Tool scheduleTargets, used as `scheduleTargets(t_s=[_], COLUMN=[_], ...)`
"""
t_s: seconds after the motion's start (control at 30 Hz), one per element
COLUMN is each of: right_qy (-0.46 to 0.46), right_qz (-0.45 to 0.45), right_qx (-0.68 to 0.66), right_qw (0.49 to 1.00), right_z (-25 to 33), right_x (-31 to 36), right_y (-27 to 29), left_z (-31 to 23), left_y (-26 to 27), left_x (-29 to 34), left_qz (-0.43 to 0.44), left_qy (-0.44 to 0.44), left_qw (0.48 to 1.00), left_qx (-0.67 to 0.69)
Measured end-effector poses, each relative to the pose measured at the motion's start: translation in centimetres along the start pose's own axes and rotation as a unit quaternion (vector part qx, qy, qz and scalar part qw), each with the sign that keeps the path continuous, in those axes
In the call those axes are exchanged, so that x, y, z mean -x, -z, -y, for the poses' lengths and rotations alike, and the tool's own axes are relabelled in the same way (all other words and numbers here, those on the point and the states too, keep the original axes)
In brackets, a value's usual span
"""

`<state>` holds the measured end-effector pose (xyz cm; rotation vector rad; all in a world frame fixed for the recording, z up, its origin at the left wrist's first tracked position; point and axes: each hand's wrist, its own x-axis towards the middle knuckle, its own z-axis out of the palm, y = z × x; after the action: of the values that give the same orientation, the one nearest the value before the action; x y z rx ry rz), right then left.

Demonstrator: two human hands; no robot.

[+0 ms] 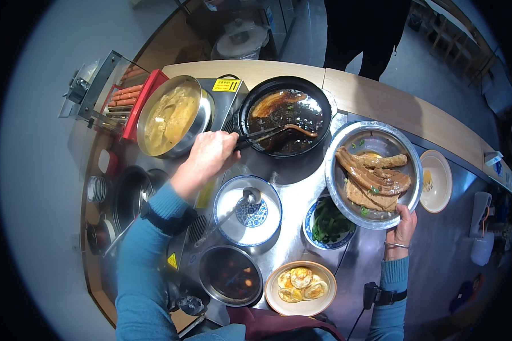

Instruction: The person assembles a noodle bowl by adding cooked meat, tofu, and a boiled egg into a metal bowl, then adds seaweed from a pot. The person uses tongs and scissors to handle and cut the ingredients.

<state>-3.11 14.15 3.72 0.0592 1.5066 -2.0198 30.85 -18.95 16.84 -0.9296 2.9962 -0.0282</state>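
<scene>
My left hand (210, 156) is closed round the black handle of tongs (255, 138). Their tips reach over dark broth (284, 122) in a black pot (242, 111), where a thin, curved brown piece (301, 131) lies at the tips; whether they grip it I cannot tell. Farther back in the broth floats a long strip of browned meat (276, 104). On the right, my right hand (403, 226) grips the near rim of a steel basin (375, 132). Strips of braised meat (375, 177), a flat tan slab (367, 198) and green bits fill its middle.
Left of the pot a tilted steel pan (202, 125) holds yellowish food. Nearer me stand a blue-and-white plate (224, 202) with a ladle (251, 196), a bowl of chopped greens (330, 221), a dark liquid pot (230, 275) and several fried eggs (301, 278). A person (364, 34) stands beyond the counter.
</scene>
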Motion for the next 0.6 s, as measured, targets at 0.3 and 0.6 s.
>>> scheduleTargets(t_s=[0.3,0.6], right_qy=[-0.010,-0.011], right_qz=[0.009,0.000], right_qx=[-0.010,-0.011], right_qw=[1.000,1.000], right_z=[-0.3,-0.2], right_x=[0.0,0.0], right_y=[0.1,0.1], left_z=[1.2,0.2], left_y=[0.6,1.7], left_x=[0.0,-0.8], left_qz=[0.071,0.052], left_qy=[0.090,0.074], left_qw=[0.992,0.993], left_qx=[0.059,0.079])
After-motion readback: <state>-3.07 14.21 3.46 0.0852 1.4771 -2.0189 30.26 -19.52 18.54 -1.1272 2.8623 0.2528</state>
